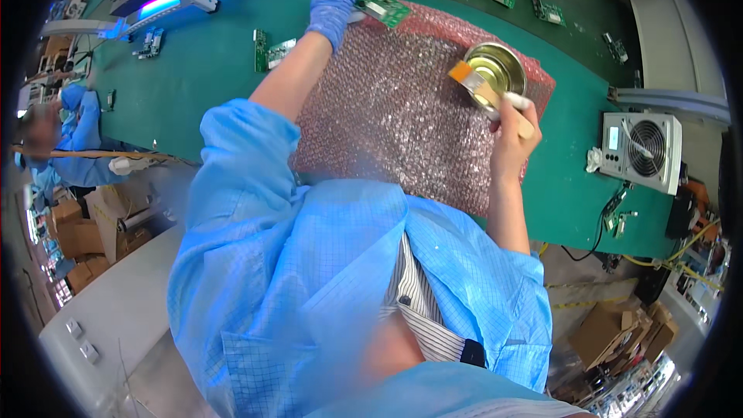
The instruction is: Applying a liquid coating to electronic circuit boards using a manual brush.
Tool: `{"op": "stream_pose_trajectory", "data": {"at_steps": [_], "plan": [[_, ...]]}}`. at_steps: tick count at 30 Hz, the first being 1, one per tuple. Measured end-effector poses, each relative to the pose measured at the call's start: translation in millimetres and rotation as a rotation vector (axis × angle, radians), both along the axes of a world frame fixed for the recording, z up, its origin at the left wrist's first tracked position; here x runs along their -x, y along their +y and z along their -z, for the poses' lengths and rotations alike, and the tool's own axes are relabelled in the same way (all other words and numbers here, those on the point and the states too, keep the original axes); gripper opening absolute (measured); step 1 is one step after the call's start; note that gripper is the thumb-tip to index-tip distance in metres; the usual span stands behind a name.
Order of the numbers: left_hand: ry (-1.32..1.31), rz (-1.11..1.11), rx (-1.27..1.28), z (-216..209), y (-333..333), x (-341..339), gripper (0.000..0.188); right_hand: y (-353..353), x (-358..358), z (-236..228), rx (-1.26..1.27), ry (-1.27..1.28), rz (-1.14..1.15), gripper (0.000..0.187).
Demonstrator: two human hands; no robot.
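The blue-gloved left hand (334, 9) pinches a green rectangular circuit board (384, 8) at twelve o'clock on the pink bubble-wrap sheet (387, 116); its fingertips are hidden. The bare right hand (512, 138) grips a wooden-handled flat brush (486, 94) over a round brass-coloured tin (497, 66) at two o'clock. Brown cardboard boxes (619, 333) lie blurred at four o'clock.
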State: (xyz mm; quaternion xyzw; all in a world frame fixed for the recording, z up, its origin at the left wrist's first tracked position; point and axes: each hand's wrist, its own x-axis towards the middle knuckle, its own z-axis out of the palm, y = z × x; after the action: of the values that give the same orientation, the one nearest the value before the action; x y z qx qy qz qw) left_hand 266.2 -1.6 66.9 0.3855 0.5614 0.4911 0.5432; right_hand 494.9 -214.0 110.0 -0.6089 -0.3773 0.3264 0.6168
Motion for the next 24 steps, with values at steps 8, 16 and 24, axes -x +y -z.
{"op": "stream_pose_trajectory", "data": {"at_steps": [8, 16, 24], "plan": [[-0.143, -0.481, -0.059, 45, 107, 111, 0.034, -11, -12, 5, 0.054, -0.001, 0.167, 0.012], [1.005, -0.087, -0.098, 9, 6, 169, 0.041, -8, -28, 15, -0.005, 0.034, 0.207, 0.014], [1.476, 0.180, -0.178, 45, -57, 212, 0.039, 5, -55, 30, 0.089, 0.028, 0.135, 0.012]]}}
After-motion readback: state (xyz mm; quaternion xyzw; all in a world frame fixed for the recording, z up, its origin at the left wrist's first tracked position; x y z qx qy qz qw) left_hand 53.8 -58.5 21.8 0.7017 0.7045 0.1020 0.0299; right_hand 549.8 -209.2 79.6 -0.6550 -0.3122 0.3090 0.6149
